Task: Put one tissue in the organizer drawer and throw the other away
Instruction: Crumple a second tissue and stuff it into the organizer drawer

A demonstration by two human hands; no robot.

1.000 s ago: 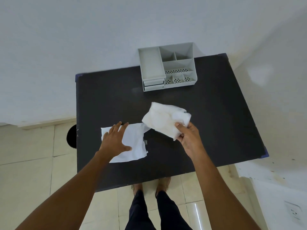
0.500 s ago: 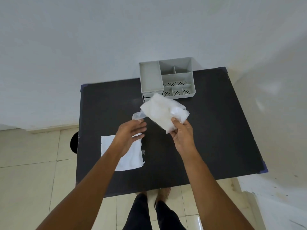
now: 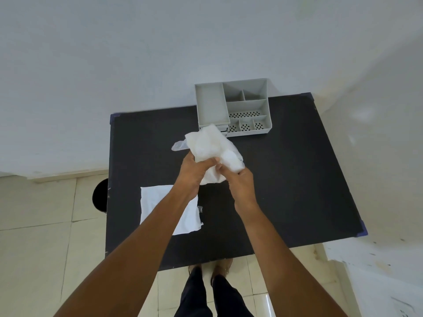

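While raised above table (image 3: 297, 179), both hands' grip round crumpled tissue (image 3: 210, 143).

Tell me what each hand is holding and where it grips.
Both the left hand and the right hand grip the crumpled tissue at its lower part.

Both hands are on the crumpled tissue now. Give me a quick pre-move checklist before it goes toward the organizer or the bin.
1. Crumpled tissue held by left hand and right hand: ok.
2. Flat tissue lying on the black table: ok.
3. Organizer upright at the far edge: ok.
4. Organizer drawer open: cannot tell, tissue hides its front.
5. Bin located: cannot tell; only a dark round shape left of the table.
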